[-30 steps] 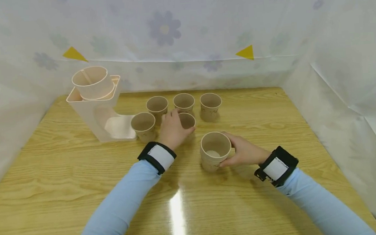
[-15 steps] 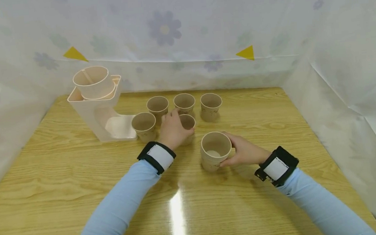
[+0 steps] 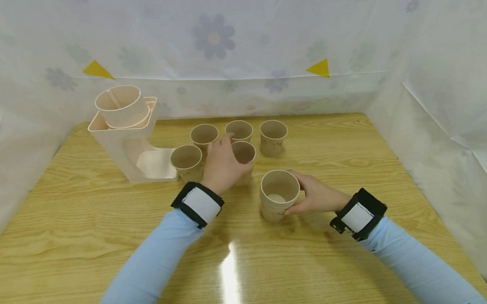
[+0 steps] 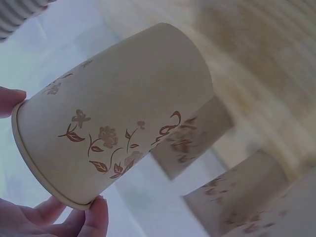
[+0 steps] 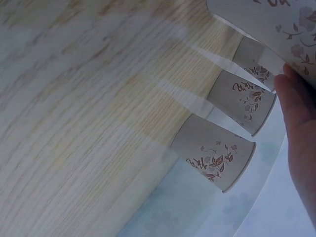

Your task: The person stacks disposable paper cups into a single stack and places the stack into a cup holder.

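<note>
In the head view my left hand [image 3: 224, 168] grips a beige paper cup [image 3: 244, 153] by its rim. The left wrist view shows thumb and fingertips on opposite sides of that rim, with brown flowers printed on the cup's wall [image 4: 113, 113]. My right hand [image 3: 319, 194] curls round the side of a nested stack of paper cups [image 3: 273, 206], nearer to me and to the right. Behind the left hand stand a back-left cup [image 3: 204, 135], a back-middle cup [image 3: 242, 129] and a back-right cup [image 3: 273, 143]. Another cup [image 3: 188, 167] stands just left of that hand.
A pale pink dispenser-like stand [image 3: 120, 149] with a round container [image 3: 119, 111] on top is at the back left, its base reaching toward the left cup. Flower-printed white sheeting [image 3: 236, 53] encloses the wooden table [image 3: 84, 238] at the back and sides.
The cup in my left hand rises slightly and shifts a little right, while the left wrist swings slightly left. My right hand and the cup stack stay in place.
</note>
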{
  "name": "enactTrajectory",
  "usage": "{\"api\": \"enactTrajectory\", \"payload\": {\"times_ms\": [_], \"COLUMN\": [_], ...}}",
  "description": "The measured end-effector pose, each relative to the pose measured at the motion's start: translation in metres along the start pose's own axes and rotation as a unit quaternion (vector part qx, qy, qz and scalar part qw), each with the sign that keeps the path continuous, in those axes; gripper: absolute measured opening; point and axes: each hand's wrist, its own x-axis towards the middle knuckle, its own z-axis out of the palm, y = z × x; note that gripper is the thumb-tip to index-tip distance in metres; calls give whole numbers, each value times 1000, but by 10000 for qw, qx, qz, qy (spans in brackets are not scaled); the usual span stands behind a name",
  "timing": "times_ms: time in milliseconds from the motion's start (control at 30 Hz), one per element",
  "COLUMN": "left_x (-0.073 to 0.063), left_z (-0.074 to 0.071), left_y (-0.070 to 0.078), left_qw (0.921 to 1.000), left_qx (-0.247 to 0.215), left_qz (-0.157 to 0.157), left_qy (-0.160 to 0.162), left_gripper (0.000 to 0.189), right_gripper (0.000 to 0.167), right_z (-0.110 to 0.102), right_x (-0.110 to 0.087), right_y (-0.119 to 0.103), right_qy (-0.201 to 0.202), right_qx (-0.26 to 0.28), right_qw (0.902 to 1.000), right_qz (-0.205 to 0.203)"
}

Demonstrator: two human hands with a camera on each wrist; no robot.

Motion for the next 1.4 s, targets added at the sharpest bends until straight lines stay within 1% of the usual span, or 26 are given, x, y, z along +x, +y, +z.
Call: {"api": "enactTrajectory", "payload": {"times_ms": [100, 233, 400, 567, 733, 800, 867, 933, 1000, 1100, 1267, 1400], "left_x": [-4, -9, -18, -30, -43, -49, -54, -58, -60, -61, -59, -56], "left_z": [-8, -18, -32, -45, -52, -54, -54, -52, -49, -41, -27, -17], "left_y": [8, 20, 34, 50, 63, 68, 72, 75, 77, 77, 72, 67], "left_qw": [9995, 9982, 9953, 9880, 9772, 9744, 9732, 9738, 9744, 9741, 9739, 9756], "left_qx": [-41, -137, -453, -768, -847, -856, -890, -923, -943, -923, -622, -472], "left_qz": [269, 523, 796, 1262, 1821, 1967, 2046, 2051, 2038, 2062, 2179, 2129], "left_qy": [137, 257, 300, 456, 688, 669, 552, 338, 140, -53, -140, -240], "left_gripper": [79, 78, 77, 77, 74, 73, 72, 72, 72, 71, 72, 72], "right_gripper": [77, 78, 77, 77, 77, 77, 77, 78, 78, 75, 76, 78], "right_z": [0, 0, -1, -2, -2, -2, -2, -2, -2, -2, -1, -1], "right_x": [0, -1, -1, -2, -2, -2, -2, -2, -2, -2, -1, -1], "right_y": [0, -2, -4, -3, -3, -4, -4, -4, -4, -5, -4, -3], "right_qy": [-24, -83, -108, -113, -135, -179, -223, -243, -232, -181, -78, -60], "right_qx": [5, 29, 52, 5, -1, 83, 150, 185, 129, 26, -155, -205], "right_qw": [10000, 9999, 9998, 9999, 9999, 9997, 9995, 9992, 9991, 9990, 9995, 9996], "right_qz": [13, 119, 129, 82, 96, 146, 192, 266, 343, 409, 278, 208]}}
